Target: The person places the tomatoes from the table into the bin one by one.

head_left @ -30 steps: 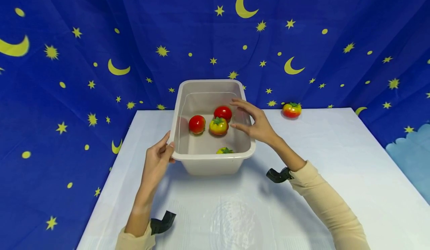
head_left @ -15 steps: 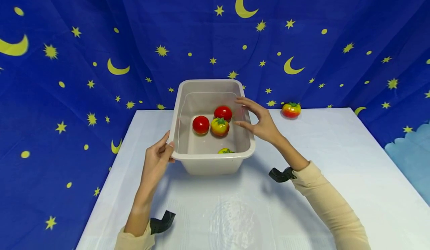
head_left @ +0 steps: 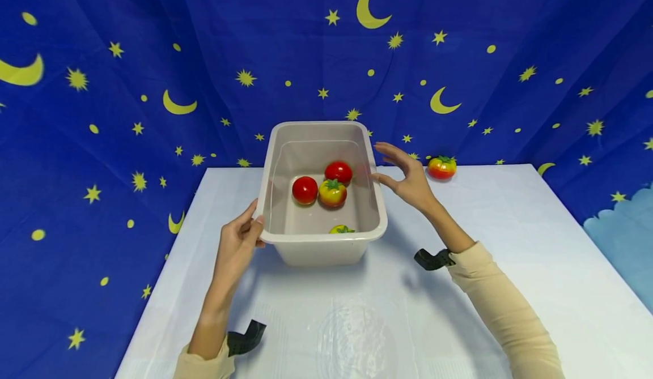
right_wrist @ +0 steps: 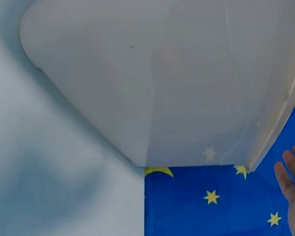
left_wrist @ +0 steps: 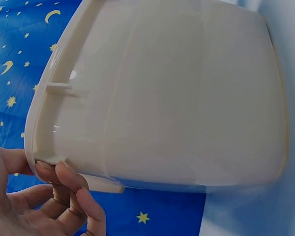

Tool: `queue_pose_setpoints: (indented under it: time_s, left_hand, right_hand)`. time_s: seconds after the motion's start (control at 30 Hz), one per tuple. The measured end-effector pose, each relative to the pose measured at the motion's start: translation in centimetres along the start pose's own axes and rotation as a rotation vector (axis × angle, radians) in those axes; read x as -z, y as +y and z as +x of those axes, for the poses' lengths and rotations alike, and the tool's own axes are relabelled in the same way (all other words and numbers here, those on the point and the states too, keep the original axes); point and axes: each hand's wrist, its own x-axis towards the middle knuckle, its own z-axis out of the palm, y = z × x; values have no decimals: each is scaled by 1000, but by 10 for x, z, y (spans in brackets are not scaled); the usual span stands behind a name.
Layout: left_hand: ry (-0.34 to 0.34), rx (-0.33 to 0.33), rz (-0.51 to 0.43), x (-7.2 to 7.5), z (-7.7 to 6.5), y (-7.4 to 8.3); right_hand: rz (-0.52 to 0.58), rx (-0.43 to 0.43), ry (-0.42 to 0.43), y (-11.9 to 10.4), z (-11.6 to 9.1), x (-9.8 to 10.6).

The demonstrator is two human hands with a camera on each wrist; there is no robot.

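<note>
A light grey plastic bin (head_left: 318,251) stands on the white table. My left hand (head_left: 238,244) pinches its rim near the front left corner; in the left wrist view the thumb and curled fingers (left_wrist: 71,177) grip that rim. Two red toy tomatoes, one at the left (head_left: 305,190) and one farther back (head_left: 339,172), lie inside the bin. Beside them sits a yellow-red toy tomato (head_left: 333,194) with a green top. Another yellow one (head_left: 340,229) is mostly hidden by the front wall. My right hand (head_left: 410,183), fingers apart and holding nothing, is at the bin's right rim.
One more yellow-red toy tomato (head_left: 441,167) rests at the table's back edge, right of the bin. A blue curtain (head_left: 306,45) with yellow moons and stars hangs directly behind the white table (head_left: 510,243).
My right hand has drawn back to the right, from inside the bin to its right rim. The left red tomato has rolled slightly rightward. My left hand keeps its grip on the rim.
</note>
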Motion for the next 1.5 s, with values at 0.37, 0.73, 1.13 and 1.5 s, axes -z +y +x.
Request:
queue_pose_setpoints:
  time_s: [0.37,0.73,1.13,1.5]
  left_hand:
    - [1,8,-2,-1,0,0]
    - [-1,1,-5,0,0,0]
    - [2,-3,3,0,-1,0]
    - [1,-7,10,0,0,0]
  right_hand:
    - [17,4,50,15,-2,9]
    - [33,-20,68,26,-3,14]
    - [18,-58,99,38,-6,21]
    - [-41,-64,136,52,-8,31]
